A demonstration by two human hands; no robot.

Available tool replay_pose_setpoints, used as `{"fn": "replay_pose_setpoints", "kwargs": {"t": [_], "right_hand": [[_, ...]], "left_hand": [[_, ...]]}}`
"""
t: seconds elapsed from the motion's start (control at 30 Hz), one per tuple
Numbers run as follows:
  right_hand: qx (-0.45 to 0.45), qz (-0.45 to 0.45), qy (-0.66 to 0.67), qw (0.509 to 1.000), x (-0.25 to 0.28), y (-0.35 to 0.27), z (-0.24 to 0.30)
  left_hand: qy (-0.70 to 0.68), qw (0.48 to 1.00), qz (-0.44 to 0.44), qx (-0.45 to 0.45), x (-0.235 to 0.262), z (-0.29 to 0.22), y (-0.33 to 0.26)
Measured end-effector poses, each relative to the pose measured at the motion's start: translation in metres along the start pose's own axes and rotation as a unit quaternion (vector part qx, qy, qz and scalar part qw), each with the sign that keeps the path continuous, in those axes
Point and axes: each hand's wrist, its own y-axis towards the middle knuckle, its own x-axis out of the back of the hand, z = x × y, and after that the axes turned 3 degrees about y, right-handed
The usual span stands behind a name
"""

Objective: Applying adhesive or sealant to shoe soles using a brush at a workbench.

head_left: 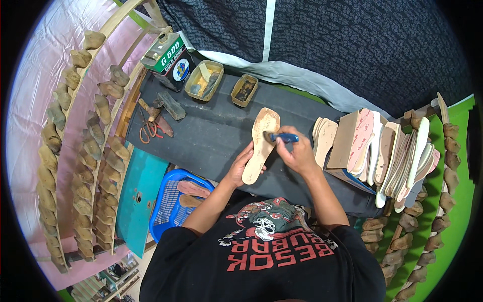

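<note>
My left hand (242, 163) is closed on the edge of a tan shoe insole (261, 151), holding it above the dark tabletop with its wide end pointing away from me. Part of the insole's face, mostly toward the wide end, looks darker and speckled brown. In my right hand (299, 153) is a brush with a blue handle (286, 137). Its dark tip meets the insole's surface near the middle. A small yellowish tub (244, 91) with dark brown residue inside stands beyond the insole.
A larger tub (217, 68) and a metal can (170, 59) stand at the back left, near scissors (145, 132) and a grey block (171, 105). Stacked insoles (402, 163) and a box (344, 138) crowd the right. A blue basket (160, 204) sits left; shoe lasts (48, 163) line racks on both sides.
</note>
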Motion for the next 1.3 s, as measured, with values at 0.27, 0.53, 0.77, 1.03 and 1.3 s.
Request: {"fn": "replay_pose_setpoints", "kwargs": {"t": [0.27, 0.53, 0.77, 1.03, 1.3], "right_hand": [[0.008, -0.059, -0.042, 0.997, 0.003, 0.008, -0.001], [-0.013, -0.018, 0.005, 1.000, -0.011, 0.003, 0.001], [-0.050, -0.059, -0.022, 0.997, 0.001, 0.013, -0.004], [-0.075, -0.071, -0.016, 0.995, -0.003, 0.005, -0.009], [-0.026, -0.010, -0.001, 1.000, -0.004, 0.004, -0.008]], "left_hand": [[-0.017, 1.000, 0.006, 0.002, 0.002, 0.002, -0.004], [-0.012, 1.000, -0.004, -0.002, 0.005, -0.001, -0.004], [-0.011, 1.000, -0.001, -0.003, 0.003, 0.002, -0.001], [-0.003, 1.000, 0.003, 0.006, 0.001, 0.003, -0.002], [-0.016, 1.000, -0.001, 0.000, 0.000, 0.003, -0.004]]}}
